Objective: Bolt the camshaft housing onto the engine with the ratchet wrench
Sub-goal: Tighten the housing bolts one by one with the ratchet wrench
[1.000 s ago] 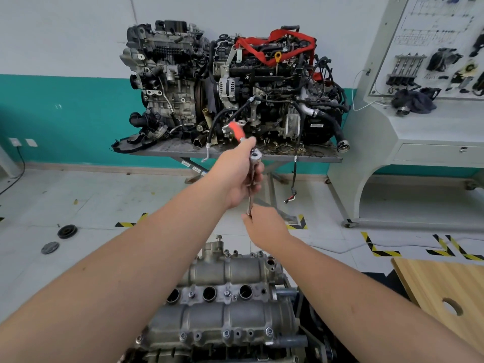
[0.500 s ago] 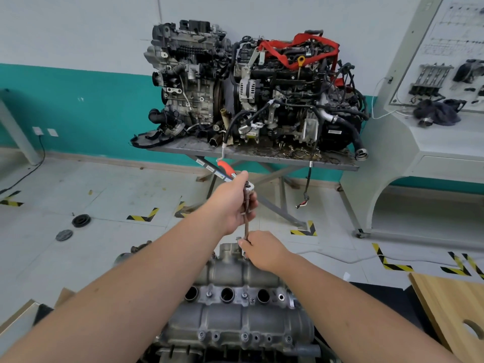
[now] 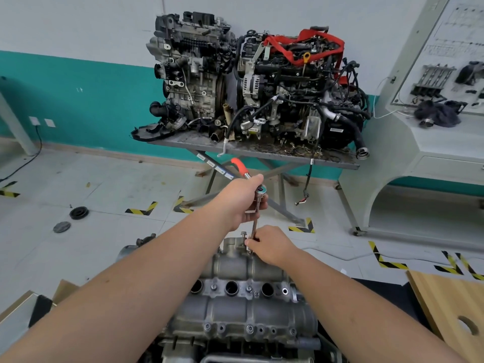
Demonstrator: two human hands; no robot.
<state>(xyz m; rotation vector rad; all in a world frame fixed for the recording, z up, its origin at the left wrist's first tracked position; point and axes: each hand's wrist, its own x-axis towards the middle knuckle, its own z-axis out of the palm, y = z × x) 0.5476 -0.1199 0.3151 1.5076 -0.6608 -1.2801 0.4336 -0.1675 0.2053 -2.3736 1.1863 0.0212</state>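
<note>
The grey camshaft housing (image 3: 235, 307) lies on the engine at the bottom centre, with three round holes along its middle and bolt heads along its edges. My left hand (image 3: 242, 203) grips the ratchet wrench (image 3: 258, 195) near its head; the red handle sticks up to the left. A long extension bar runs down from the head to the housing's far end. My right hand (image 3: 271, 244) pinches the bar's lower end there, and its tip is hidden by my fingers. A raised bolt (image 3: 243, 235) stands just to the left of the bar.
Two engines (image 3: 251, 87) sit on a metal stand (image 3: 262, 153) against the teal wall. A white training console (image 3: 429, 142) stands at the right. A wooden board (image 3: 450, 310) with a hole lies at the lower right. Two round discs (image 3: 70, 218) lie on the floor at the left.
Both hands have brought the wrench down from mid-air, and its extension bar now meets the far end of the housing. The red handle has tilted further to the left.
</note>
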